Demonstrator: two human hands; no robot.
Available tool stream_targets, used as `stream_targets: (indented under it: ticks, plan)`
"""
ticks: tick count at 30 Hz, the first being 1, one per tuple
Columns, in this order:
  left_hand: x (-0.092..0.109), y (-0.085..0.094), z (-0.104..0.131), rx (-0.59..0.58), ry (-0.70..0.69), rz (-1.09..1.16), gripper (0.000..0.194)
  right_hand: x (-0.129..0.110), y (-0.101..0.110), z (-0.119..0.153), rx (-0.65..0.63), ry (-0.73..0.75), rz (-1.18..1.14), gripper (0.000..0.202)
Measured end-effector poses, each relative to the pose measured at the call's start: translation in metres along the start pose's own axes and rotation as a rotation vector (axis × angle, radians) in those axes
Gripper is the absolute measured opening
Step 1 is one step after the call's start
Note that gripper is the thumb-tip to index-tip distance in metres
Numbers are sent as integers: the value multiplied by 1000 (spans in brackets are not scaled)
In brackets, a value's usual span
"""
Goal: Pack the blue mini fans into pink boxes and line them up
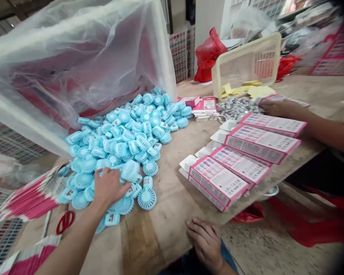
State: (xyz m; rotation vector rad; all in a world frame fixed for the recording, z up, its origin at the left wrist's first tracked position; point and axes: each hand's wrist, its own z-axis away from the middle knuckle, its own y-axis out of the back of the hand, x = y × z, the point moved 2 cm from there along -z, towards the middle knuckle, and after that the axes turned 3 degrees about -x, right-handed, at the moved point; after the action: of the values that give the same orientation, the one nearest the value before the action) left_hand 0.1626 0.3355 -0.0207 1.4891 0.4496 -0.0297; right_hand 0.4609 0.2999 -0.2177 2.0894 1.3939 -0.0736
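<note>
My left hand (111, 187) reaches into a heap of light blue mini handheld fans (126, 137). Its thumb is spread away from the bent fingers, beside a tilted fan (130, 170); the fingertips are partly hidden and I see no firm grip. One more fan (147, 198) lies at the heap's near right edge. My right hand (205, 240) rests at the table edge, fingers loosely extended, holding nothing. Pink-and-white printed boxes (219, 181) with open end flaps lie in a row to its upper right.
Plastic sheeting (103, 46) drapes a large carton behind the heap. Red-handled scissors (65, 222) and stacked flat pink cartons (31, 196) lie left. A cream basket (246, 61) stands behind small silvery packets (237, 108). Another person's hand (283, 109) is at the right.
</note>
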Motion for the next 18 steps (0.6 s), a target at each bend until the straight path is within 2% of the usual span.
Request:
stream_targets:
  ticks: [2,4,6,7,9,11,14,16,18]
  plan:
    - [-41,-5,5,-43,125,29,42,1,2,0,7,27,-13,34]
    - [-73,-9,9,-91,211,51,43,2,3,0,-13,51,-11,34]
    - [-84,-8,12,-66,311,55,51,3,3,0,-30,66,-8,32]
    - [-80,-7,13,-29,352,59,58,3,3,1,-37,68,-7,31]
    - [-51,-5,13,32,329,91,61,3,3,3,-42,67,2,30]
    - [-1,-10,14,26,158,161,53,3,3,4,-52,81,13,29]
    - [73,-30,20,-56,-68,245,51,4,3,6,-71,107,37,28]
    - [98,-46,29,-96,-128,274,56,4,4,7,-79,108,53,29]
    - [99,-61,42,-115,-144,293,59,4,4,7,-80,98,63,29]
